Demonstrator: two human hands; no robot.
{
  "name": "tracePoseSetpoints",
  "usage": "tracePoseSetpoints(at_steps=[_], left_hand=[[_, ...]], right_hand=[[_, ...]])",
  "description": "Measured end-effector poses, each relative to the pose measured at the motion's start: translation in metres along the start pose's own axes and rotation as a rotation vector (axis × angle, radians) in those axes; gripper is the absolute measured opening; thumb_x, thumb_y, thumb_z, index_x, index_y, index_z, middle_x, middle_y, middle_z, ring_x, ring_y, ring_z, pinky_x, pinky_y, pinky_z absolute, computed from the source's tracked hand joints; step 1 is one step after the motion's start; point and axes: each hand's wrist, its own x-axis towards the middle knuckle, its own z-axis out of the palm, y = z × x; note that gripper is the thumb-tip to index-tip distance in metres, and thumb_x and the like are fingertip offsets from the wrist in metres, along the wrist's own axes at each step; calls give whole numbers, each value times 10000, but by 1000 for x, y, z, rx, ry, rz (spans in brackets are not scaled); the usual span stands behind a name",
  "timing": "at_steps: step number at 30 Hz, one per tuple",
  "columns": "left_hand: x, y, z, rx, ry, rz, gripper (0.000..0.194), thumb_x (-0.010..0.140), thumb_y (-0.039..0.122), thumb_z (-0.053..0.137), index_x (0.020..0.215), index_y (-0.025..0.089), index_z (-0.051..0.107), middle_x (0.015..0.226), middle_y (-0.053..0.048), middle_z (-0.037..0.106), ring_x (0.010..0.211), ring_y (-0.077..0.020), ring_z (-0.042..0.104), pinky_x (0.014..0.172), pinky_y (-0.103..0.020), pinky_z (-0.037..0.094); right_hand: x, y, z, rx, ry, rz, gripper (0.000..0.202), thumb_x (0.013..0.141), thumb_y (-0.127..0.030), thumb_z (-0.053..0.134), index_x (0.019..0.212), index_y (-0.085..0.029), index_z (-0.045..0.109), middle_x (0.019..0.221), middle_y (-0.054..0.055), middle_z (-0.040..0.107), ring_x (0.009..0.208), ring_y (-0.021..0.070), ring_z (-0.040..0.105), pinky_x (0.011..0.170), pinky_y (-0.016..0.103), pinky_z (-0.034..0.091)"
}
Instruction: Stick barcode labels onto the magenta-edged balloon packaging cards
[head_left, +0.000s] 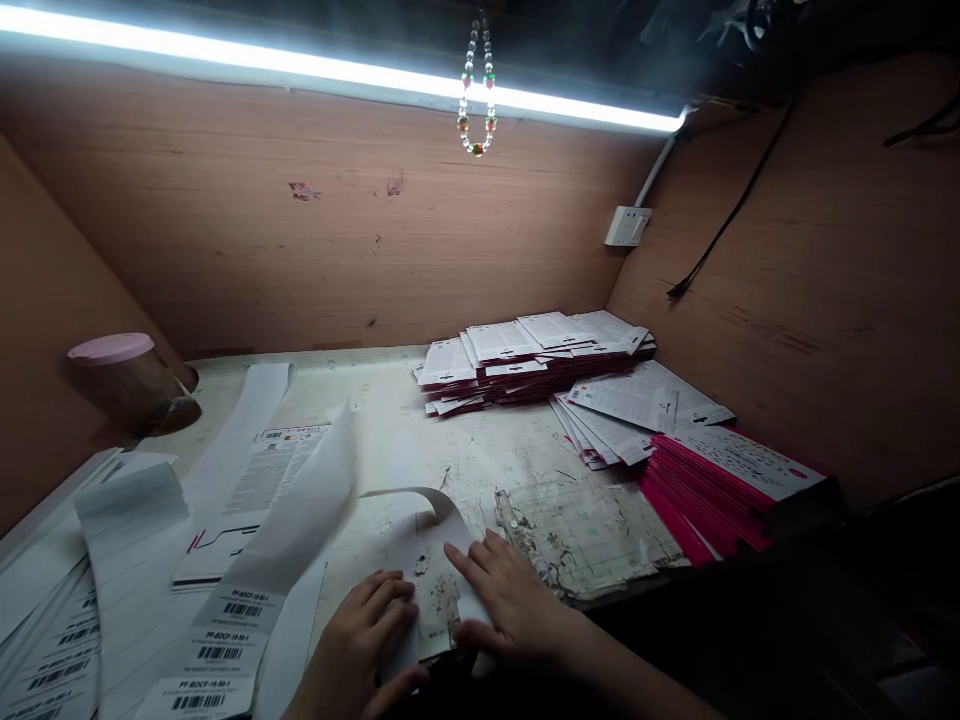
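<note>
My left hand (367,645) is at the table's front edge, fingers curled over a pale strip lying beneath it. To its right, my right hand (499,600) holds a curling white paper strip (448,515) between thumb and fingers; the strip's far end bends up and to the left. Left of my hands lies a long sheet of barcode labels (229,640), its upper part raised and curved over a printed white card (274,475). The hands are apart from each other.
Stacked white cards (510,342) stand at the back, with loose ones (626,400) and a pink-edged stack (739,465) at the right. More label strips (139,540) and a pink-lidded jar (124,380) are at the left. A bead string (478,125) hangs above.
</note>
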Motion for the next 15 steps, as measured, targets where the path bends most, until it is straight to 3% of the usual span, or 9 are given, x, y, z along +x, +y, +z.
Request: tracePoseSetpoints(at_steps=[2, 5, 8, 11, 13, 15], left_hand=[[7, 3, -4, -52, -16, -28, 227, 835, 415, 636, 951, 220, 634, 1101, -106, 665, 1078, -288, 609, 883, -382, 552], [11, 2, -3, -109, 21, -38, 118, 874, 321, 591, 909, 211, 610, 1035, -100, 649, 996, -249, 611, 834, -338, 555], [10, -3, 8, -122, 78, -45, 132, 881, 322, 583, 958, 219, 611, 1005, -98, 640, 969, -241, 613, 809, -324, 559], [8, -10, 19, -37, 170, -89, 275, 858, 392, 613, 1091, 246, 611, 1126, -117, 622, 1059, -277, 597, 855, -371, 553], [7, -17, 19, 78, 260, -133, 369, 844, 417, 629, 1184, 276, 594, 1261, -118, 580, 1171, -313, 547, 931, -436, 520], [7, -26, 12, 211, 302, -201, 462, 845, 410, 626, 1288, 306, 552, 1381, -110, 516, 1266, -342, 476, 995, -506, 464]], right_hand=[[17, -1, -13, -18, -50, 63, 724, 904, -662, 362, 1463, -202, 365, 1341, 144, 525, 1252, 332, 447, 1061, 521, 359], [36, -2, -27, -61, -164, 45, 829, 846, -747, 372, 1397, -135, 467, 1350, 198, 518, 1248, 373, 456, 1018, 545, 389], [48, -1, -41, -94, -337, -35, 905, 792, -819, 351, 1337, -123, 545, 1271, 219, 582, 1155, 365, 555, 887, 495, 491], [64, 10, -63, -12, -435, -131, 756, 850, -770, 306, 1162, -193, 681, 1052, 141, 690, 949, 285, 655, 723, 384, 533], [84, 28, -85, 69, -406, -139, 624, 925, -670, 295, 1042, -228, 720, 928, 71, 712, 828, 207, 667, 688, 313, 528], [110, 55, -111, -20, -198, -20, 484, 970, -553, 343, 1085, -236, 691, 998, 46, 704, 874, 171, 657, 749, 278, 524]])
